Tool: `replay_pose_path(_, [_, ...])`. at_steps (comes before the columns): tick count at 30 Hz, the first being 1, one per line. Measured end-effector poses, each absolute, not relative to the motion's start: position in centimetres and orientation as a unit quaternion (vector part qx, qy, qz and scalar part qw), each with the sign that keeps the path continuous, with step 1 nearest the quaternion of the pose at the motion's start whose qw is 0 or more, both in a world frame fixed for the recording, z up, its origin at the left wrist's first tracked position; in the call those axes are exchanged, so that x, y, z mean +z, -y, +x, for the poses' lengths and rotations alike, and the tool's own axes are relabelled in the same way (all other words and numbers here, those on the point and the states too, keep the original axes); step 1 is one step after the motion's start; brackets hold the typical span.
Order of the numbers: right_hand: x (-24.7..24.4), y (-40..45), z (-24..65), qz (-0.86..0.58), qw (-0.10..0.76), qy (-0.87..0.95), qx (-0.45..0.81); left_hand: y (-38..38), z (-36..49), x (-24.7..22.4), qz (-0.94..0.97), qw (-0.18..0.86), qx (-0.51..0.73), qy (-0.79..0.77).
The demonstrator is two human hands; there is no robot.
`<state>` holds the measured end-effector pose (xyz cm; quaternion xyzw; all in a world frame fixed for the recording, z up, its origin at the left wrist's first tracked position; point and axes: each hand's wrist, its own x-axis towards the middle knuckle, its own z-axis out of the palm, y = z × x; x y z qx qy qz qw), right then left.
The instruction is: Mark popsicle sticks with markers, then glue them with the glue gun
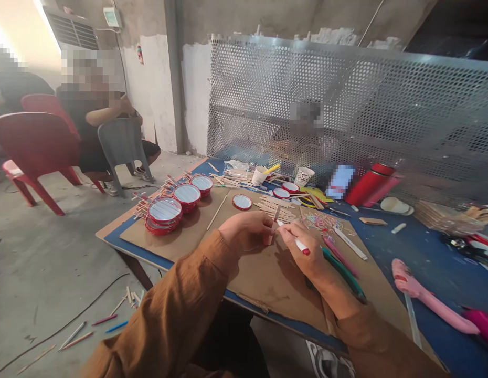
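Note:
My left hand (250,230) is closed on a flat wooden stick (276,215), which it holds upright above the cardboard sheet (267,283). Just to its right, my right hand (305,249) grips a white marker (294,240) with a red end, its other end at the stick. Behind my hands lie a pile of flat wooden sticks (277,207) and a small red-rimmed disc (242,202). Stacks of red-rimmed round pieces (164,210) with sticks stand at the left of the cardboard. Teal-handled pliers (344,273) lie partly behind my right hand and forearm.
Tangled coloured bands (320,220), paper cups (260,176), a phone (340,181) and a red bottle (370,184) are towards the back. A pink glue gun (433,302) lies at the right. Perforated metal (267,94) stands behind the table; a person (106,113) sits at the left.

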<state>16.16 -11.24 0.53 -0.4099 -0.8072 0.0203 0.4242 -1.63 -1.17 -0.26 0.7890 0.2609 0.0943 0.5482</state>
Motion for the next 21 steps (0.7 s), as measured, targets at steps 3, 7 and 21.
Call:
replay_pose_path(3, [0.8, 11.3, 16.0, -0.415, 0.421, 0.806, 0.024, 1.2, -1.7, -0.2, 0.79, 0.547, 0.095, -0.26])
replay_pose_path(7, [0.8, 11.4, 15.9, -0.408, 0.429, 0.806, 0.018, 1.6, -1.8, 0.4, 0.798, 0.532, 0.094, -0.267])
replay_pose_path(21, [0.6, 11.4, 15.8, -0.416, 0.421, 0.806, 0.036, 1.7, -1.8, 0.9, 0.812, 0.511, 0.087, -0.266])
